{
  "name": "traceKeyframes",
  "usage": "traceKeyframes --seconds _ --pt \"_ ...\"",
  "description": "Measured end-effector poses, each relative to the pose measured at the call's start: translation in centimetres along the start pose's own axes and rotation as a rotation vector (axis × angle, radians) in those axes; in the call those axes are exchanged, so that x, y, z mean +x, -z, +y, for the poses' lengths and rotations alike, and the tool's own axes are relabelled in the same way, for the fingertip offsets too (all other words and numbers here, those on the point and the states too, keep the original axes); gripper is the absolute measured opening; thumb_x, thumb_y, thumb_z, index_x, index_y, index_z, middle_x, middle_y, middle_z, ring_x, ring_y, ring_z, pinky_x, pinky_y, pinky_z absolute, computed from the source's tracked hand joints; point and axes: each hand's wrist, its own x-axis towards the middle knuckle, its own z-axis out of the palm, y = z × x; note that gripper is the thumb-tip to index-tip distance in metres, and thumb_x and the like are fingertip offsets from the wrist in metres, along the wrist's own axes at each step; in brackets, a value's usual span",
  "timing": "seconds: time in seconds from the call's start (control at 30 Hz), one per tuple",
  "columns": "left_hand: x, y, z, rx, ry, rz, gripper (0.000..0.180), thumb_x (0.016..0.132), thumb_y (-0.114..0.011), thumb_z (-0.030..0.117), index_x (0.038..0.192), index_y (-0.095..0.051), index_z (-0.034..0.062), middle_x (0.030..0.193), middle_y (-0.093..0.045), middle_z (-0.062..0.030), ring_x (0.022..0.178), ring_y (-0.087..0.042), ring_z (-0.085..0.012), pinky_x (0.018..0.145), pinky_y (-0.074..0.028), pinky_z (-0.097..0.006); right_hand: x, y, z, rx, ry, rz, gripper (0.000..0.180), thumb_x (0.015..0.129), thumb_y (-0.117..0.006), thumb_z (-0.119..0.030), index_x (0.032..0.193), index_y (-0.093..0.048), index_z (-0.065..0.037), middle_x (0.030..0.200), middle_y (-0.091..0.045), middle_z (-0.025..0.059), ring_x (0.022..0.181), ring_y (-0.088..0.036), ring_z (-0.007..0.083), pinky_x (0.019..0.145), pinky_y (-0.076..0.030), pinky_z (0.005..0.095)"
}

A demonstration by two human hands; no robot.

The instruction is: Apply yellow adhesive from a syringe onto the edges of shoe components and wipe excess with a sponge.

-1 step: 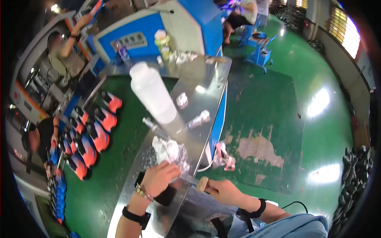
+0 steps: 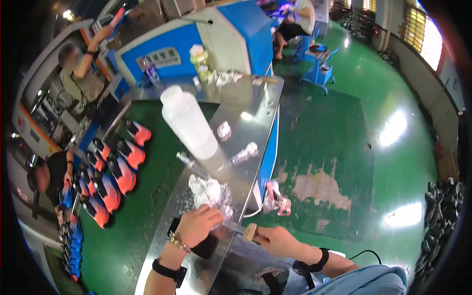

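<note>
My right hand (image 2: 278, 241) is closed round the wooden handle (image 2: 250, 232) of a flat-bladed scraper. Its metal blade (image 2: 235, 226) points left to my left hand (image 2: 199, 225). My left fingers are bent together at the blade's tip; what they pinch there is hidden. Just beyond them, a crumpled white mass (image 2: 204, 191) lies among white crumbs on the metal bench (image 2: 172, 201). Under my left hand is a dark phone-like object (image 2: 205, 247). Two syringe-like tubes, one on the left (image 2: 192, 165) and one on the right (image 2: 244, 153), lie beyond the white mass.
A large white bottle (image 2: 189, 123) stands on the bench, near a crumpled white wad (image 2: 224, 130). Shoes in blue and orange (image 2: 118, 174) stand in rows at left, by two people. A blue-and-white machine (image 2: 196, 44) stands behind; a blue cart (image 2: 318, 69) is far right.
</note>
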Motion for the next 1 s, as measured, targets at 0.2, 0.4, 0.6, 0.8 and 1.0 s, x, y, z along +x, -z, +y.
traceKeyframes --seconds 0.2,0.4,0.6,0.8,1.0 --pt "-0.5 -0.1 0.0 0.200 -0.138 0.075 0.023 0.071 -0.052 0.010 0.088 -0.063 0.0202 0.088 -0.060 0.0096 0.089 -0.056 -0.0110 0.064 -0.051 -0.028 -2.1 -0.1 -1.1 -0.214 0.041 0.059 0.019 0.085 -0.050 -0.022 0.100 -0.055 -0.010 0.075 -0.061 0.0165 0.067 -0.058 0.0377 0.058 -0.046 0.0448" --pt "-3.6 1.5 4.6 -0.107 0.294 0.355 0.030 0.078 -0.055 0.009 0.107 -0.059 0.0134 0.095 -0.063 0.0010 0.088 -0.060 -0.0182 0.068 -0.050 -0.031 -5.8 -0.1 -1.9 -0.014 0.062 0.013 0.023 0.087 -0.052 -0.021 0.106 -0.055 -0.009 0.081 -0.063 0.0145 0.069 -0.059 0.0354 0.060 -0.047 0.0392" --pt "-11.4 3.0 11.4 -1.003 0.629 0.533 0.037 0.078 -0.060 -0.001 0.115 -0.055 -0.0014 0.088 -0.067 -0.0129 0.081 -0.065 -0.0147 0.070 -0.051 -0.025 -7.6 -2.9 -5.2 0.140 0.242 -0.187 0.026 0.085 -0.055 -0.017 0.110 -0.055 -0.009 0.084 -0.062 0.0165 0.072 -0.060 0.0350 0.064 -0.047 0.0380" --pt "-21.8 3.4 18.3 -1.115 1.075 0.912 0.018 0.073 -0.063 -0.007 0.091 -0.060 -0.0095 0.082 -0.066 -0.0170 0.066 -0.065 -0.0194 0.062 -0.052 -0.025 -9.9 -7.9 -6.9 0.055 0.379 -0.498 0.025 0.082 -0.058 -0.013 0.105 -0.055 -0.006 0.082 -0.060 0.0187 0.073 -0.058 0.0368 0.063 -0.046 0.0398" --pt "-27.4 2.8 23.2 -0.731 1.176 0.983 0.018 0.065 -0.071 -0.005 0.082 -0.065 -0.0013 0.072 -0.066 -0.0074 0.066 -0.061 -0.0097 0.061 -0.045 -0.020 -11.8 -11.5 -7.1 0.065 0.480 -0.685 0.023 0.078 -0.059 -0.010 0.100 -0.057 -0.003 0.088 -0.061 0.0161 0.074 -0.059 0.0349 0.064 -0.048 0.0384"
